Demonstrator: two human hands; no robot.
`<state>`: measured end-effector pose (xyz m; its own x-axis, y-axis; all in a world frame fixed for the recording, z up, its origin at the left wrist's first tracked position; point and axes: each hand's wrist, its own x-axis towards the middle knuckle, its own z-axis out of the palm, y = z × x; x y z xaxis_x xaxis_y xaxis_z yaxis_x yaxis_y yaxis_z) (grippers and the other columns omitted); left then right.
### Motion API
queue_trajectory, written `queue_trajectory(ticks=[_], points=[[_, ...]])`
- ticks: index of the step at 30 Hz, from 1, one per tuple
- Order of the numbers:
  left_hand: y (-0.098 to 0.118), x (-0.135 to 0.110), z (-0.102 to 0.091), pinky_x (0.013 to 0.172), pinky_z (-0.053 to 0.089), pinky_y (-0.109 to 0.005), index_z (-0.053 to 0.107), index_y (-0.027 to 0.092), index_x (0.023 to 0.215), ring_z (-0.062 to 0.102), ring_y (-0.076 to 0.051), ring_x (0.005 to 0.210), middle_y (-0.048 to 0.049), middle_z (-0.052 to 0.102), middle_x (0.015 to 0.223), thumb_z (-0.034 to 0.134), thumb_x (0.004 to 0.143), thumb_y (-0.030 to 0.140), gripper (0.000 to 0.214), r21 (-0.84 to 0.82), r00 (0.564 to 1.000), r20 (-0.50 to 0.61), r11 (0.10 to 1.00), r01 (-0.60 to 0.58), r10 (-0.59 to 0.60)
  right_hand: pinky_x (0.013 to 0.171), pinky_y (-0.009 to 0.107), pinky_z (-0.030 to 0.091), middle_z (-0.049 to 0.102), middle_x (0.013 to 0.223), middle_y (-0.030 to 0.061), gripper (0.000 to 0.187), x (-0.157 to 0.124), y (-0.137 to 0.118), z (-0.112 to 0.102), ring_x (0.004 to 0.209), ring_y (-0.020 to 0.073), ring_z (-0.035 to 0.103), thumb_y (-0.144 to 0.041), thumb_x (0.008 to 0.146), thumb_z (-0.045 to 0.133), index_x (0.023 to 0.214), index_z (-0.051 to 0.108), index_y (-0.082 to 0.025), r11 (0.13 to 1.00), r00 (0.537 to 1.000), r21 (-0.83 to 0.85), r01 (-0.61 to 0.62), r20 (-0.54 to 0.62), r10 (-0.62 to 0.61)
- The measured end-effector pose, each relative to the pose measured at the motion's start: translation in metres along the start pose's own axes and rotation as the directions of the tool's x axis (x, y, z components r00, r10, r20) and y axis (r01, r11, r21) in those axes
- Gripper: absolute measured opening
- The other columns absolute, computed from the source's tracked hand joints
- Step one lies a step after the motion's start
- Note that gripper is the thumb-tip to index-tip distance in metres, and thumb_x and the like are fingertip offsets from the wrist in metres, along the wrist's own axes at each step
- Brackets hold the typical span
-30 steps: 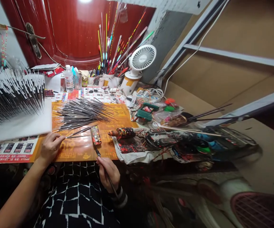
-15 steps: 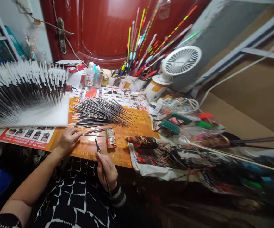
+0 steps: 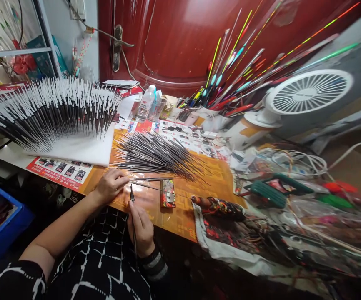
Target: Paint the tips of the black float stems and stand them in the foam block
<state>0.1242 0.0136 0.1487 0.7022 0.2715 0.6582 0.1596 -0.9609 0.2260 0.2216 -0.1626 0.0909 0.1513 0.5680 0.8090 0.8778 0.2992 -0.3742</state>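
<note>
My left hand pinches a thin dark float stem that runs right across the orange mat, with a second stem lying close along it. My right hand is shut on a fine dark paintbrush, its tip raised just short of the stem. Beyond them lies a loose fan of grey stems. Further left, a white foam board bears several rows of white-tipped stems. A small paint-smeared block sits right of my hands.
A speckled painted cylinder rests on a stained cloth at the table's front edge. Behind stand a water bottle, a cup of coloured floats and a white fan. A green tool and plastic bags lie right; a blue crate sits low left.
The view has swung left and closer, so the table's things shift right in the picture. My hands keep their hold on the stem and brush, and the brush tip stands nearer the stem.
</note>
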Motion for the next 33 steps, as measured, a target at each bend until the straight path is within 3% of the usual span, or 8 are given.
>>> queue_trajectory(ticks=[10, 28, 33], points=[[-0.0008, -0.0012, 0.0001, 0.080, 0.048, -0.034, 0.071, 0.021, 0.117, 0.057, -0.020, 0.090, -0.0072, 0.067, 0.092, 0.051, 0.100, 0.022, 0.026, -0.016, 1.000, 0.018, 1.000, 0.002, -0.002, 0.093, 0.040, 0.062, 0.070, 0.125, 0.0149, 0.064, -0.0020, 0.0005, 0.0008, 0.112, 0.0258, 0.070, -0.005, 0.095, 0.053, 0.156, 0.038, -0.020, 0.999, 1.000, -0.037, -0.008, 0.025, 0.009], [0.0009, 0.0005, -0.0014, 0.079, 0.048, -0.034, 0.072, 0.020, 0.109, 0.057, -0.019, 0.087, -0.0064, 0.067, 0.091, 0.052, 0.099, 0.020, 0.021, -0.009, 1.000, -0.003, 1.000, -0.009, 0.009, 0.090, 0.042, 0.064, 0.070, 0.123, 0.0156, 0.063, -0.0014, 0.0009, 0.0033, 0.110, 0.0264, 0.071, -0.006, 0.097, 0.053, 0.156, 0.038, -0.020, 0.998, 1.000, -0.060, 0.005, 0.017, -0.004], [-0.0006, 0.0003, -0.0001, 0.079, 0.047, -0.033, 0.071, 0.020, 0.108, 0.056, -0.019, 0.087, -0.0066, 0.066, 0.091, 0.054, 0.099, 0.020, 0.020, -0.014, 0.999, -0.027, 1.000, -0.027, 0.027, 0.089, 0.040, 0.064, 0.071, 0.121, 0.0152, 0.066, 0.0014, -0.0010, -0.0050, 0.109, 0.0251, 0.070, -0.002, 0.094, 0.054, 0.155, 0.038, -0.019, 1.000, 1.000, -0.009, 0.025, 0.017, -0.024]])
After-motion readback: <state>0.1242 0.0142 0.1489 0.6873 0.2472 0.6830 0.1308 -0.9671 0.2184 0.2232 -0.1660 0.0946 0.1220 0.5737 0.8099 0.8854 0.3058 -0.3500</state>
